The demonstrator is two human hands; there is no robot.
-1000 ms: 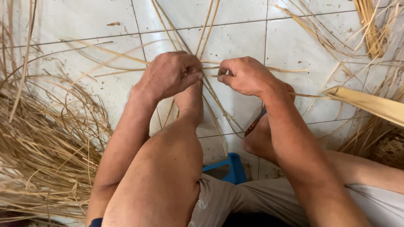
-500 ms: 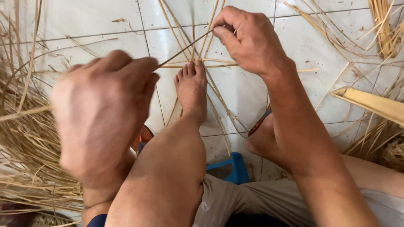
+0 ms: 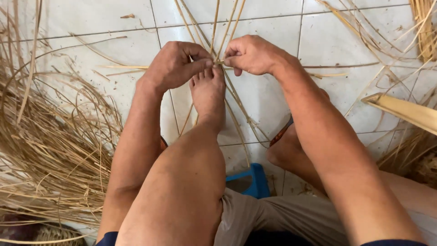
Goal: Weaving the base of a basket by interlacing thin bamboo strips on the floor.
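Now both hands, left hand [image 3: 175, 64] and right hand [image 3: 252, 54], pinch crossed straw strips [image 3: 218, 62] above the foot [image 3: 208, 93]; keep strips taut, toes pinning them.

White tiled floor [image 3: 91, 27]; scattered straw strips [image 3: 50, 150]

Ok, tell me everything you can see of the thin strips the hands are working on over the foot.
The strips are thin, flat, pale tan lengths that look like dried cane or reed. Several lie crossed on the white tiled floor, fanning out beyond the toes and running back under the bare foot, which seems to pin them. The left hand and right hand pinch a crosswise strip just above the toes.
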